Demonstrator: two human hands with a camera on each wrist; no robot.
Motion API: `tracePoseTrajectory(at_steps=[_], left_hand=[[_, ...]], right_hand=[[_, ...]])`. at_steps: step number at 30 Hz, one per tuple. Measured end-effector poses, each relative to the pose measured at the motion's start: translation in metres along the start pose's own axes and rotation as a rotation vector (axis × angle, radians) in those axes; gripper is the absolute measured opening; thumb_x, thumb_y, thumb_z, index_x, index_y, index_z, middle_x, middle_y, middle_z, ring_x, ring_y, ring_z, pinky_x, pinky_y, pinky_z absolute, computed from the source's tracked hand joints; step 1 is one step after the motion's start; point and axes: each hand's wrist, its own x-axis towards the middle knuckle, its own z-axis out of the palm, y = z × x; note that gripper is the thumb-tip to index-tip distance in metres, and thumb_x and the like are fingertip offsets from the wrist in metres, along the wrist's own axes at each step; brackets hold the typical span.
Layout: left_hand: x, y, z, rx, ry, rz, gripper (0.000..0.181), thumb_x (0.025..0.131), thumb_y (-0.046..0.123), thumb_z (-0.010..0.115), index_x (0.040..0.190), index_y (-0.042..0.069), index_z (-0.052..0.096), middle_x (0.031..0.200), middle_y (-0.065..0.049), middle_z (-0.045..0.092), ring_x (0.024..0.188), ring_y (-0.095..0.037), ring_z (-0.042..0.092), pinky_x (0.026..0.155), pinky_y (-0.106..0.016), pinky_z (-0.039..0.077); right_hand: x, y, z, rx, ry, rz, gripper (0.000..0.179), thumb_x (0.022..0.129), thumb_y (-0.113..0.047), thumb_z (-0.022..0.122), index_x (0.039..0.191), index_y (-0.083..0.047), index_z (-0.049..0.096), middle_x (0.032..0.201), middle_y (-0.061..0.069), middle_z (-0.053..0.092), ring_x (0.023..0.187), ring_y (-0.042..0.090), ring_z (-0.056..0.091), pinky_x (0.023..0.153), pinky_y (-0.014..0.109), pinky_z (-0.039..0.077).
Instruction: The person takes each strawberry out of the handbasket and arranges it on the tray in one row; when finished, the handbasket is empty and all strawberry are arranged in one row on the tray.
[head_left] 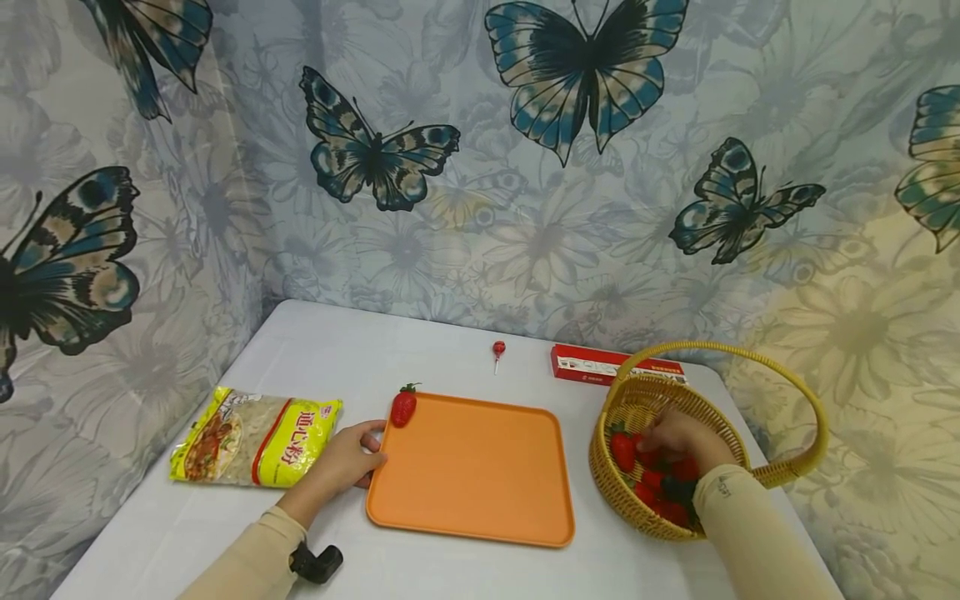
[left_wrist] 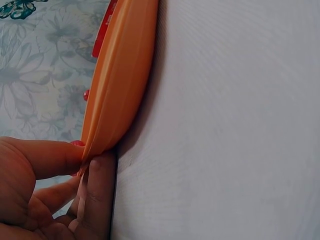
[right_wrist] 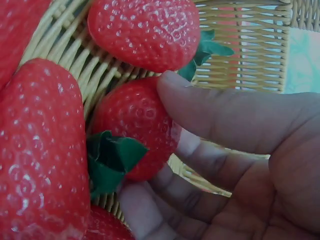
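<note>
My left hand [head_left: 352, 454] grips the left edge of an orange tray [head_left: 480, 475], thumb on the rim and fingers under it in the left wrist view. On the tray's far left corner lies a strawberry [head_left: 402, 408] with a green leafy top. At the right, my right hand [head_left: 686, 437] reaches into a yellow wicker basket [head_left: 607, 483] with a tall handle. Thumb and fingers pinch a red strawberry [right_wrist: 135, 115] there, seen in the right wrist view. Several more strawberries lie around it, one just above [right_wrist: 145, 32] and a large one [right_wrist: 40, 150] at the left.
A yellow bag of dry food [head_left: 255, 437] lies left of the tray. Behind the tray is a red lollipop [head_left: 498, 348]. A long red box [head_left: 585, 365] sits at the table's back edge, partly behind the basket handle. Butterfly-patterned cloth walls surround the white table [head_left: 360, 342].
</note>
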Motion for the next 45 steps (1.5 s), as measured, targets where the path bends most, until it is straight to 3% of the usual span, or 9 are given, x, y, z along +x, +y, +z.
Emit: tracePoseTrajectory(at_steps=[8, 14, 20, 23, 27, 29, 35, 42, 45], left_hand=[[0.002, 0.001, 0.0, 0.002, -0.004, 0.003, 0.056, 0.088, 0.007, 0.07, 0.14, 0.008, 0.052, 0.094, -0.007, 0.054, 0.064, -0.019, 0.056, 0.052, -0.031, 0.053], [0.002, 0.003, -0.001, 0.005, -0.002, 0.003, 0.056, 0.088, 0.007, 0.07, 0.14, 0.008, 0.052, 0.094, -0.007, 0.053, 0.064, -0.019, 0.056, 0.052, -0.031, 0.053], [0.002, 0.002, -0.003, 0.009, -0.004, -0.001, 0.057, 0.088, 0.008, 0.07, 0.141, 0.008, 0.051, 0.094, -0.007, 0.053, 0.065, -0.019, 0.056, 0.053, -0.031, 0.053], [0.002, 0.001, -0.003, 0.007, 0.0, 0.002, 0.057, 0.087, 0.008, 0.07, 0.141, 0.007, 0.051, 0.094, -0.007, 0.053, 0.064, -0.019, 0.056, 0.053, -0.031, 0.053], [0.002, 0.0, -0.004, 0.003, 0.007, 0.007, 0.056, 0.087, 0.008, 0.07, 0.14, 0.008, 0.051, 0.093, -0.007, 0.053, 0.063, -0.018, 0.056, 0.052, -0.031, 0.053], [0.001, -0.001, -0.003, 0.01, 0.007, 0.006, 0.056, 0.087, 0.008, 0.07, 0.14, 0.008, 0.051, 0.093, -0.007, 0.053, 0.063, -0.018, 0.056, 0.052, -0.031, 0.053], [0.0, -0.002, -0.003, 0.02, 0.004, -0.004, 0.056, 0.088, 0.009, 0.07, 0.141, 0.008, 0.051, 0.094, -0.007, 0.053, 0.064, -0.018, 0.055, 0.053, -0.031, 0.053], [-0.001, -0.002, 0.0, 0.019, 0.002, -0.011, 0.056, 0.088, 0.008, 0.069, 0.141, 0.009, 0.051, 0.095, -0.007, 0.053, 0.065, -0.018, 0.055, 0.053, -0.031, 0.053], [-0.001, -0.002, 0.002, 0.02, 0.002, -0.008, 0.056, 0.088, 0.009, 0.069, 0.141, 0.009, 0.051, 0.094, -0.007, 0.053, 0.064, -0.018, 0.055, 0.053, -0.031, 0.053]], right_hand=[[-0.002, -0.001, -0.003, -0.035, 0.011, 0.003, 0.024, 0.082, -0.02, 0.072, 0.088, 0.001, 0.062, 0.089, 0.009, 0.061, 0.083, 0.023, 0.059, 0.073, 0.04, 0.054], [-0.011, -0.01, -0.009, 0.006, 0.058, -0.05, 0.031, 0.084, -0.02, 0.07, 0.096, 0.005, 0.057, 0.094, 0.013, 0.058, 0.087, 0.027, 0.058, 0.074, 0.044, 0.054], [-0.024, -0.023, -0.014, 0.087, 0.05, -0.088, 0.025, 0.086, -0.018, 0.068, 0.091, -0.001, 0.05, 0.084, 0.008, 0.048, 0.073, 0.022, 0.049, 0.066, 0.042, 0.049], [-0.032, -0.032, -0.018, 0.08, 0.032, -0.122, 0.03, 0.088, -0.02, 0.069, 0.099, 0.003, 0.054, 0.092, 0.009, 0.054, 0.08, 0.022, 0.053, 0.071, 0.043, 0.051], [-0.046, -0.048, -0.021, 0.095, -0.008, -0.175, 0.053, 0.088, -0.025, 0.073, 0.122, 0.01, 0.052, 0.115, 0.015, 0.057, 0.098, 0.026, 0.058, 0.082, 0.047, 0.052], [-0.054, -0.056, -0.02, 0.136, -0.041, -0.207, 0.054, 0.087, -0.024, 0.074, 0.123, 0.01, 0.051, 0.113, 0.016, 0.057, 0.097, 0.026, 0.059, 0.084, 0.046, 0.053], [-0.07, -0.08, -0.01, 0.283, -0.143, -0.323, 0.04, 0.087, -0.016, 0.075, 0.11, 0.006, 0.052, 0.1, 0.014, 0.057, 0.09, 0.029, 0.062, 0.082, 0.043, 0.055], [-0.066, -0.117, 0.022, 0.192, -0.141, -0.395, 0.042, 0.084, -0.023, 0.078, 0.119, -0.006, 0.062, 0.103, 0.012, 0.065, 0.093, 0.028, 0.06, 0.082, 0.039, 0.052], [-0.053, -0.133, 0.042, 0.236, -0.151, -0.395, 0.051, 0.082, -0.02, 0.08, 0.127, -0.008, 0.059, 0.1, 0.011, 0.065, 0.092, 0.026, 0.061, 0.083, 0.041, 0.051]])
